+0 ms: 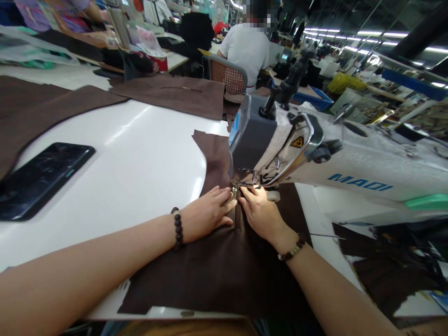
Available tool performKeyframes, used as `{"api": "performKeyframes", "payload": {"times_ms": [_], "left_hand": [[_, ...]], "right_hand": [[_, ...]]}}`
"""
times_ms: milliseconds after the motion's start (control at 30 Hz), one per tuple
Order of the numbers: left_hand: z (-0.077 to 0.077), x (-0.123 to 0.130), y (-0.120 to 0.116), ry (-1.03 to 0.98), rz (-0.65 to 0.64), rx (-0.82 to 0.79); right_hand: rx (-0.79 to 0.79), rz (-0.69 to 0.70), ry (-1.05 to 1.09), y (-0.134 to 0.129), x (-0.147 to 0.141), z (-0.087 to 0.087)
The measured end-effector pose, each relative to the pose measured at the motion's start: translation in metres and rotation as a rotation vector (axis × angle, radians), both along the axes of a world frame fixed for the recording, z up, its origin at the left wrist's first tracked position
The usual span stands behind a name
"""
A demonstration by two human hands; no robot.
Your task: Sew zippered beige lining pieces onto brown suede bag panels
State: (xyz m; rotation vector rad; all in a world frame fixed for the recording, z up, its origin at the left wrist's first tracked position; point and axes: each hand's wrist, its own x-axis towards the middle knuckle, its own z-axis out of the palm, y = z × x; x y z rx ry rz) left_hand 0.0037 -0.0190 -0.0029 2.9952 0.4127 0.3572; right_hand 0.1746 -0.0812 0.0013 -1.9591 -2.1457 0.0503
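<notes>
A dark brown fabric piece [210, 275] lies under the needle end of a sewing machine [259, 140]. Along its middle runs a zipper [237, 217], reaching up to the presser foot. My left hand [208, 213] rests on the cloth at the zipper's left side, its fingers stretched out and apart. On the other side, my right hand [262, 212] presses the cloth with fingers spread, the fingertips close to the presser foot. Neither hand grips anything. The needle and the stitching point are too small and shaded to make out.
A black phone [45, 179] lies on the white table [147, 158] at left. More brown fabric pieces [175, 95] line the table's far side. Dark cloth [395, 266] lies at right. Beyond, a person in a white shirt [245, 53] sits on a chair [227, 74].
</notes>
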Motion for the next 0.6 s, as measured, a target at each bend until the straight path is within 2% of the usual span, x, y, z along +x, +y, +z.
{"api": "performKeyframes", "payload": {"times_ms": [133, 233, 333, 433, 533, 600], "left_hand": [[0.002, -0.001, -0.002, 0.028, 0.004, 0.001], [0.01, -0.011, -0.014, 0.06, 0.007, -0.013], [0.022, -0.032, -0.035, 0.114, -0.004, -0.109], [0.031, -0.057, -0.059, 0.209, -0.074, -0.209], [0.03, -0.076, -0.076, 0.276, -0.105, -0.2], [0.025, -0.083, -0.082, 0.265, -0.089, -0.156]], "right_hand": [[-0.011, 0.013, 0.105, -0.006, 0.003, 0.005], [-0.009, 0.046, 0.109, -0.032, -0.002, 0.01], [-0.093, 0.153, 0.045, -0.068, -0.01, 0.014], [-0.181, 0.255, 0.009, -0.096, -0.017, 0.017], [-0.238, 0.342, -0.017, -0.109, -0.024, 0.019], [-0.245, 0.35, -0.044, -0.113, -0.029, 0.02]]}}
